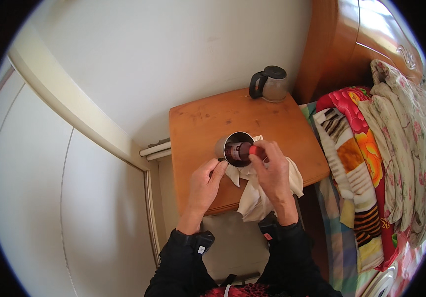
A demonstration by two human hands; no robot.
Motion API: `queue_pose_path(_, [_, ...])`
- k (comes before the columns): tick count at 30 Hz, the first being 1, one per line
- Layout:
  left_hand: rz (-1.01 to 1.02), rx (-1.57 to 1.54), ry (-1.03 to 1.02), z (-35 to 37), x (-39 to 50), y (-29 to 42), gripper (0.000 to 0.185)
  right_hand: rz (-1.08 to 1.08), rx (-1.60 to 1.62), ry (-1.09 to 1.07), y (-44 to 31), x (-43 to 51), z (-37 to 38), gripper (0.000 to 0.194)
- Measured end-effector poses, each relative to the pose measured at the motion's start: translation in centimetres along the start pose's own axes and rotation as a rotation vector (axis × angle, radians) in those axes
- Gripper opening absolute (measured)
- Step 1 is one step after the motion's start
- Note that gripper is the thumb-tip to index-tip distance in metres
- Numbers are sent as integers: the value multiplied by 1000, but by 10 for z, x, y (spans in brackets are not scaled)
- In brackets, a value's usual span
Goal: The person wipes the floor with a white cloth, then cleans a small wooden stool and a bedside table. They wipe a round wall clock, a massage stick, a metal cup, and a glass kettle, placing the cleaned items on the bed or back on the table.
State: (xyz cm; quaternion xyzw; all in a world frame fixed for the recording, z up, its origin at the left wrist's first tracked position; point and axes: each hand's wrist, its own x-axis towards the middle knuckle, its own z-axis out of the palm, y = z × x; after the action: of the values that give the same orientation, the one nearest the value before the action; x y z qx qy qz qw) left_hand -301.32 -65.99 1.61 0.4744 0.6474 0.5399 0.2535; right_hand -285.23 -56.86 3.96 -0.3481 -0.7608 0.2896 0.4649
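Observation:
My left hand (206, 182) grips the handle of a metal mug (221, 147), whose mouth is tilted toward me. A small dark bottle (238, 151) with a label and a red cap lies partly inside the mug. The fingers of my right hand (274, 170) hold this bottle by its red cap end. Beneath my right hand a white cloth (254, 202) is bunched on the wooden table (202, 124) and hangs over its front edge. Part of the cloth is hidden by the hand.
A glass carafe (274, 88) with a black lid and handle stands at the table's back right corner. To the right, folded quilts and blankets (391, 148) are piled on a bed beside a wooden headboard (380, 41). White pipes (155, 149) run along the wall at the left.

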Motion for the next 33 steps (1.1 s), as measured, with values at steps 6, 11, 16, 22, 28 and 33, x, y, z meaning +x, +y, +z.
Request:
queue_pose_path(6, [63, -66, 42, -4, 0, 2, 35, 171, 536, 20, 2, 4, -3, 27])
queue_pose_path(11, [59, -136, 65, -8, -1, 2, 35, 243, 815, 69, 2, 2, -2, 28])
queue_pose_path(16, [34, -142, 45, -11, -2, 3, 36, 316, 876, 81, 4, 3, -5, 28])
queue_pose_path(22, [12, -153, 48, -12, -2, 1, 36, 422, 1080, 97, 10, 4, -2, 24])
queue_pose_path(28, [-22, -143, 33, -14, -2, -2, 37, 446, 1296, 232, 7, 7, -7, 21])
queue_pose_path(33, [-15, -192, 65, -14, -2, -2, 37, 257, 1158, 341, -11, 10, -21, 24])
